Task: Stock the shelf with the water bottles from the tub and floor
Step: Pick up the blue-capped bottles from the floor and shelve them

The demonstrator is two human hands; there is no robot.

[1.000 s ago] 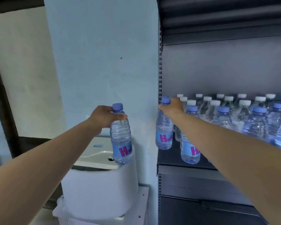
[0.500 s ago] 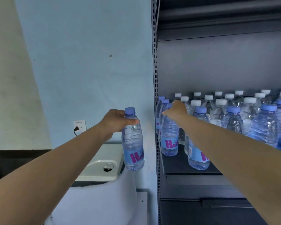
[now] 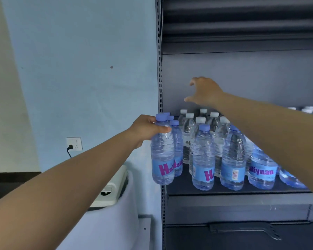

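**Right hand lifts off the shelf row as the left brings its bottle in**

Since half a second ago, the right hand [image 3: 205, 92] has let go of the blue-capped bottle it was setting down and risen above the row; its fingers are spread wide and hold nothing, with the dark back panel behind it. Meanwhile the left hand [image 3: 148, 129] has carried its bottle [image 3: 162, 152] rightward, from in front of the pale wall to the left edge of the shelf [image 3: 242, 193].

That bottle hangs upright, gripped around the neck and shoulder just under its blue cap, thumb across the front. Its base sits level with the shelf's front corner, in front of the perforated upright [image 3: 159, 69]; whether it touches the shelf board cannot be told. Just behind it stands a file of blue caps [image 3: 174, 122] along the left side.

On the shelf, blue-capped bottles with blue labels and magenta lettering form the front row, and white-capped bottles [image 3: 189, 115] stand behind them. The right forearm crosses over the bottles further right.

Left of the shelf, a wall socket [image 3: 74, 143] carries a black plug, and a white appliance [image 3: 114, 186] sits below.
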